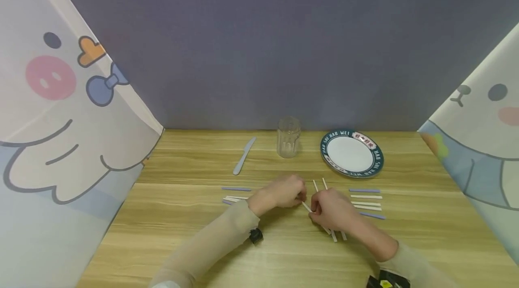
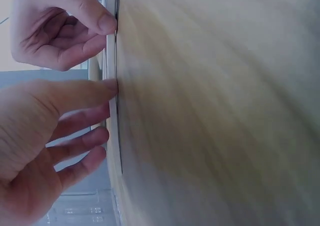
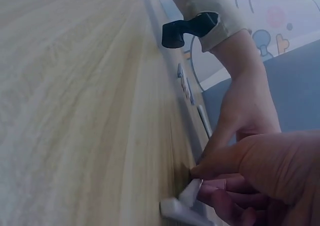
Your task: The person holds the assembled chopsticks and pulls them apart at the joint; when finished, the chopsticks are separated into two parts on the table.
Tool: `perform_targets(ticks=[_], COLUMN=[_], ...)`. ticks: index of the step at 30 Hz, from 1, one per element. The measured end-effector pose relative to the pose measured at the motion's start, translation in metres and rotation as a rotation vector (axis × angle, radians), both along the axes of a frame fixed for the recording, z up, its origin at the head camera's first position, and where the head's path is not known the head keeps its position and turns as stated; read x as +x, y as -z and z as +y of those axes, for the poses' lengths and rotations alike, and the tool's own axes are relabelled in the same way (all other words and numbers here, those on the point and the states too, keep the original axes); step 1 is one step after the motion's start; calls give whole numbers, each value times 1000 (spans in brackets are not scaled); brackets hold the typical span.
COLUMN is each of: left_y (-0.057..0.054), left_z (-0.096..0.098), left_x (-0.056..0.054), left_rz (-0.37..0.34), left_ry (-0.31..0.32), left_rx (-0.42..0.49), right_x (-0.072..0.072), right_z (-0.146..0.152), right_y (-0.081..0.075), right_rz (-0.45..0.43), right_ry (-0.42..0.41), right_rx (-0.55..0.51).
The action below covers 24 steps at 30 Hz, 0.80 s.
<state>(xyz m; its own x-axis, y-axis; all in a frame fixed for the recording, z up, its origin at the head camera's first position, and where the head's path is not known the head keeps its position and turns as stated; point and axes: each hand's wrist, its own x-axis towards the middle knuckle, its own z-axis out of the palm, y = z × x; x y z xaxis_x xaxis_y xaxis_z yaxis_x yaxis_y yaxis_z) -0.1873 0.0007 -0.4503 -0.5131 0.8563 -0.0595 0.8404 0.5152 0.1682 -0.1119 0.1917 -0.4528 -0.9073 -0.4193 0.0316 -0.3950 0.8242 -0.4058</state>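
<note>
My left hand pinches the upper part of a slim white stick between thumb and fingertips, low over the wooden table. Farther down that stick, my right hand has its thumb and fingertips on it, covering part of its length. In the left wrist view both thumbs press along the same white stick, which lies flat at the tabletop. Two more white sticks pass beneath my right hand, their near ends showing below it. The right wrist view shows the end of a white stick close beside my fingertips.
Left of the hands lies a group of white sticks and blue sticks; another group with a blue stick and several white ones lies at right. Behind are a pale knife, a clear glass mug and a green-rimmed plate.
</note>
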Motion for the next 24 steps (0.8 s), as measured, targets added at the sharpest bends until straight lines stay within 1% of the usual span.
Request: perform_targets(ticks=[3,5,7,9,12,15,17,20,24], left_y=[-2,-5,-9,-13,-22,-30,-34,-39,-46], left_z=[-3,-7,-12,-17,-25,-31,-32,-33,-34], left_x=[0,0,0,0,2,5,8,12,16], left_rz=[-15,-43,-88,-132,-155,-128,-100,-51,10], left_ry=[22,38,44,36,15,7,9,5,-8], left_rx=[2,28,84,153,258,357,413,484,541], right_x=[-1,-2,-3,-5,-9,-13,-15,-18,-20], right_z=[0,1,1,1,1,2,3,3,3], right_y=[-2,-6,-13,-21,-34,-45,-52,-60,-66], right_rz=[-12,-16,-17,-2,49,117,139,142,128], right_ry=[-12,-22,-20,-25,-49,-99,-121,-146,-169], right_rx=[-13,-21,-33,-45,-53,-58,-71,-91,-110])
